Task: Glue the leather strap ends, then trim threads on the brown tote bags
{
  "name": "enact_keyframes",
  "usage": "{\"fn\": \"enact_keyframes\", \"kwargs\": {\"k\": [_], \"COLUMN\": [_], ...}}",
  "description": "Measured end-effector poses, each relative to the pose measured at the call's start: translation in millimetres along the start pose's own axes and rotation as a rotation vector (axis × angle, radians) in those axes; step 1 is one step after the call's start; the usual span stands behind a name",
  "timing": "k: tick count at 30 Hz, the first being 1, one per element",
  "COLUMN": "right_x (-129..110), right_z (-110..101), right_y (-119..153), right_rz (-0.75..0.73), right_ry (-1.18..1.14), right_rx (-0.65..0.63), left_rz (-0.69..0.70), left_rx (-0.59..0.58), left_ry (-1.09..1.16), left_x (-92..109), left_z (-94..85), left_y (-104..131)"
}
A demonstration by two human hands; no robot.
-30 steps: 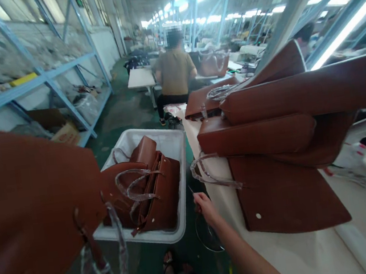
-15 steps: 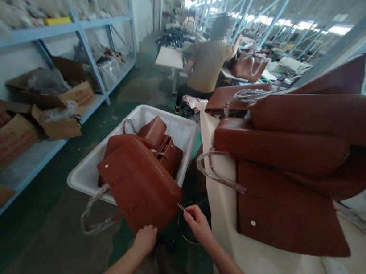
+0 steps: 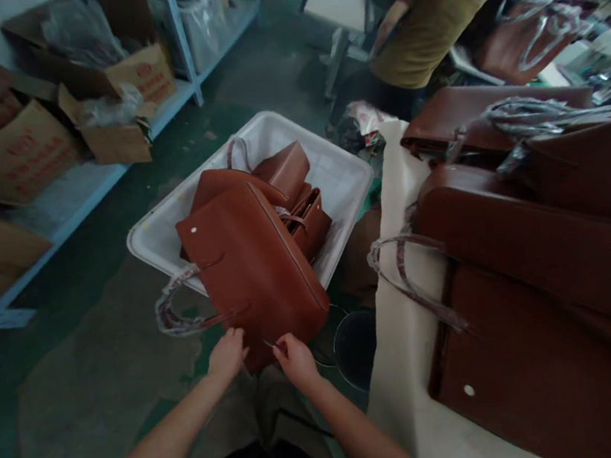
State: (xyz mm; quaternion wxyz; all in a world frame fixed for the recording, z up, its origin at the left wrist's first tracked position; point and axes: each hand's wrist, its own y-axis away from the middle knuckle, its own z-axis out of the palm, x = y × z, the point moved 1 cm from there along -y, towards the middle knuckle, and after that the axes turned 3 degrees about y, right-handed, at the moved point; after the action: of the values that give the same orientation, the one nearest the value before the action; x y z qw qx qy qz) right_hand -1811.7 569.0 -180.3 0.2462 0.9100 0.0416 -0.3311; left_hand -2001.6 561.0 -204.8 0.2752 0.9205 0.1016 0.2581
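A brown leather bag (image 3: 254, 266) lies tilted across the near side of a white plastic bin (image 3: 345, 209), its plastic-wrapped handles (image 3: 177, 306) hanging to the left. My left hand (image 3: 228, 357) is closed on the bag's near edge. In my right hand (image 3: 295, 358) is a small thin metal tool (image 3: 269, 343), pinched between the fingers, with its tip over the bag's near part. More brown bags (image 3: 310, 221) lie inside the bin behind this one.
Several brown bags (image 3: 546, 347) are piled on a cream-covered table (image 3: 397, 352) at the right. A dark round bucket (image 3: 357, 350) stands beside it. Shelving (image 3: 83, 213) with cardboard boxes (image 3: 30, 152) is at left. A person (image 3: 419, 26) works beyond the table.
My right hand has moved left with the tool, from the bag's right corner to near my left hand. The view has tilted down, and the bin appears further right and higher.
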Motion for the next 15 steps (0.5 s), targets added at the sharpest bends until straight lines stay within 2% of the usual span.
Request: {"fn": "enact_keyframes", "kwargs": {"k": [5,10,15], "right_x": [8,11,15], "right_z": [23,38,52], "right_y": [4,1,-7], "right_rz": [-0.04,-0.125,-0.18], "right_ry": [0.141,0.219,0.253], "right_rx": [-0.046,-0.082,-0.099], "left_rz": [-0.041,-0.123,-0.154], "left_rx": [-0.001,0.019,0.04], "left_ry": [0.175,0.334,0.413], "left_x": [-4,-13,-10], "left_z": [20.0,22.1,24.9], "left_y": [5,12,10]}}
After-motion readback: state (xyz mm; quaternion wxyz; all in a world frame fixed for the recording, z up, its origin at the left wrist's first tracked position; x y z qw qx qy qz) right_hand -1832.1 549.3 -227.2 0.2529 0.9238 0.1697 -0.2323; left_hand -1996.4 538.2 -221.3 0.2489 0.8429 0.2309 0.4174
